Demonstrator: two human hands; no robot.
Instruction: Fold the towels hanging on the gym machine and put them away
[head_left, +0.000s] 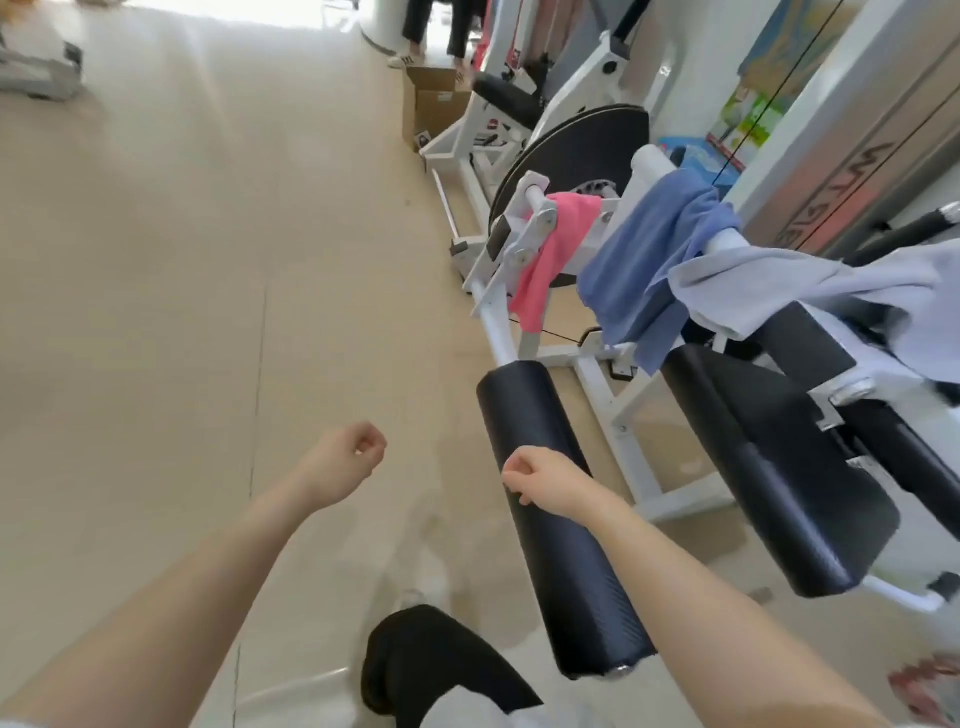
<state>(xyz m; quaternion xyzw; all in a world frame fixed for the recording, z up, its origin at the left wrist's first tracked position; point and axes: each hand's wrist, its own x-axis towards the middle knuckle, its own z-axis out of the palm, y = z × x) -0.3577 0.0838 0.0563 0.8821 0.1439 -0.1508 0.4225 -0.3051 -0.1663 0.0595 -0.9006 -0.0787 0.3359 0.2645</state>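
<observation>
Three towels hang on a white gym machine (597, 374) at the right. A pink towel (550, 249) drapes over its far bracket. A blue towel (649, 260) hangs over the white bar beside it. A pale lilac towel (810, 286) lies across the black pads nearest me. My left hand (348, 457) is curled into a fist over the floor and holds nothing. My right hand (540, 480) is also curled, empty, in front of the black roller pad (550, 519). Both hands are well short of the towels.
Beige floor (208, 286) stretches left and ahead. A black seat pad (779, 467) juts out at right. More white machines and a cardboard box (436, 98) stand farther back, where a person's legs (457, 26) show. My dark-clad knee (431, 660) is below.
</observation>
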